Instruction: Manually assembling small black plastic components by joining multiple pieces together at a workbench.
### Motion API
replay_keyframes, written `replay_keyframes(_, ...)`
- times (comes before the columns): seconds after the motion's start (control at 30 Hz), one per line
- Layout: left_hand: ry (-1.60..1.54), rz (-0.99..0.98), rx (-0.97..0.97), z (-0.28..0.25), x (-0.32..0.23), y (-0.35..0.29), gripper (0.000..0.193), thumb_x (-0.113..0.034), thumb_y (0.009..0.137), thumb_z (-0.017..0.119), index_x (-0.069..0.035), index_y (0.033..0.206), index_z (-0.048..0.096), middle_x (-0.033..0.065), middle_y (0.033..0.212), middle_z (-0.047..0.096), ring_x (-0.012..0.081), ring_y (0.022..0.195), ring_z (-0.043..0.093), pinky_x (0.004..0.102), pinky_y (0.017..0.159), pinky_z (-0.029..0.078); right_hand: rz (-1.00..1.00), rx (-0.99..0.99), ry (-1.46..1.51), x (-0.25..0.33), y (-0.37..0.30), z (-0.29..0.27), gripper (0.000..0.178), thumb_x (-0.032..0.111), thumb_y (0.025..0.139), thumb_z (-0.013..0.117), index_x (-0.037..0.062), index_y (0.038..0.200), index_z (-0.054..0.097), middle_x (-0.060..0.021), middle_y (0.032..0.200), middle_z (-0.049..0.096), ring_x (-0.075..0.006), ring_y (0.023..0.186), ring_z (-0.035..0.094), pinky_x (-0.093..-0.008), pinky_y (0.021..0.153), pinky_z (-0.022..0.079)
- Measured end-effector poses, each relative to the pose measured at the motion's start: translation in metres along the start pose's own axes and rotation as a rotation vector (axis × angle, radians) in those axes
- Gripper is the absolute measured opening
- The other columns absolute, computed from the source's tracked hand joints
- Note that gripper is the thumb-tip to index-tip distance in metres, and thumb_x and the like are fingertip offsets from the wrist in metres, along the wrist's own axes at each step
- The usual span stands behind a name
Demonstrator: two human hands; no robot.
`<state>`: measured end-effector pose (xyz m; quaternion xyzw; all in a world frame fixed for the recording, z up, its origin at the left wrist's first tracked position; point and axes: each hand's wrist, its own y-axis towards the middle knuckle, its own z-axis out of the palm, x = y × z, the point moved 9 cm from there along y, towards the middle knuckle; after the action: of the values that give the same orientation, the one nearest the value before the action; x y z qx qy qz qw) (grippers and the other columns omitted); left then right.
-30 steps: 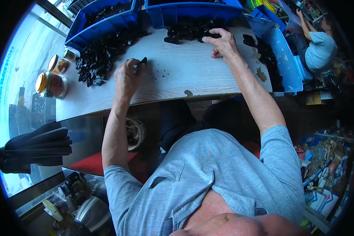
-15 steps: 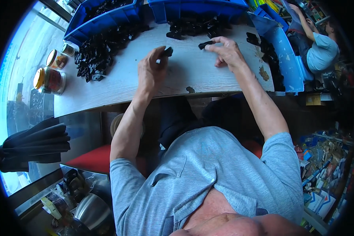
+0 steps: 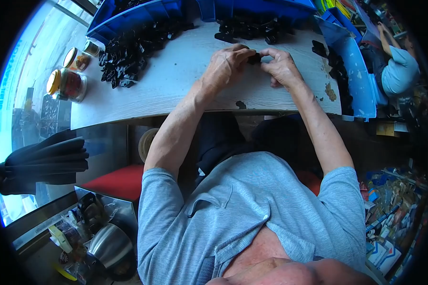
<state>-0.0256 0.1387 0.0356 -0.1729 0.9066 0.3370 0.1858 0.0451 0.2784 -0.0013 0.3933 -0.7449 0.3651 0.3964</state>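
Observation:
Above the middle of the pale table, my two hands meet at a small black plastic part. My left hand is closed on it with bent fingers. From the other side, my right hand pinches it between thumb and forefinger. Fingers cover most of the part, so I cannot tell whether it is one piece or two pressed together. A large heap of similar black parts lies on the left, and a smaller heap sits just beyond my hands.
Blue bins line the table's far edge. A pale blue tray stands at the right, beside more black parts. Glass jars are at the left edge. A person sits farther right.
My hands were apart, each holding a small black part. The left hand has moved right, and both hands now come together at one spot.

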Motion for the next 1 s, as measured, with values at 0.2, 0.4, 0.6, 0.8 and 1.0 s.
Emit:
replay_keyframes(0.2,0.095,0.054,0.103,0.003,-0.012,-0.003,0.029,-0.004,0.095,0.062,-0.011,0.121,0.073,0.0118,0.117,0.071,0.0312,0.1,0.072,0.0379,0.086,0.061,0.02,0.012,-0.025,0.001,0.002,0.001,0.031,0.009,0.091,0.07,0.0102,0.122,0.067,0.0044,0.055,0.047,-0.0079,0.038,0.042,-0.0273,0.037,0.035)
replay_keyframes(0.4,0.188,0.097,0.138,-0.002,-0.026,-0.016,0.037,-0.005,0.094,0.062,-0.008,0.131,0.066,0.0122,0.131,0.067,0.0328,0.12,0.063,0.0418,0.103,0.053,-0.002,0.038,-0.083,0.01,-0.001,0.004,0.031,0.009,0.089,0.07,0.011,0.12,0.069,0.0058,0.054,0.045,-0.008,0.038,0.041,-0.027,0.036,0.034)
replay_keyframes(0.6,0.189,0.084,0.072,-0.003,-0.016,-0.019,0.035,-0.009,0.095,0.062,-0.006,0.13,0.065,0.0133,0.131,0.066,0.0338,0.126,0.058,0.0433,0.108,0.048,-0.006,0.077,-0.179,0.018,0.0,0.008,0.037,0.014,0.087,0.074,0.01,0.123,0.068,0.002,0.057,0.053,-0.0089,0.039,0.047,-0.026,0.037,0.038)
replay_keyframes(0.8,0.65,-0.084,-0.284,-0.075,0.068,0.012,0.032,-0.007,0.083,0.063,-0.009,0.115,0.069,0.0096,0.12,0.067,0.0343,0.11,0.06,0.046,0.085,0.048,-0.048,0.023,-0.191,0.016,-0.005,0.004,0.041,0.018,0.086,0.078,0.0063,0.123,0.067,-0.0004,0.061,0.061,-0.0086,0.041,0.05,-0.0233,0.039,0.041)
replay_keyframes(1.0,0.825,-0.165,0.079,-0.06,0.114,0.019,0.024,-0.016,0.086,0.063,-0.012,0.108,0.073,0.0055,0.117,0.067,0.0323,0.111,0.057,0.0468,0.085,0.048,-0.075,-0.056,-0.006,0.008,-0.004,-0.005,0.036,0.018,0.083,0.08,0.0028,0.112,0.065,0.0038,0.056,0.05,-0.0086,0.038,0.045,-0.0263,0.037,0.038)
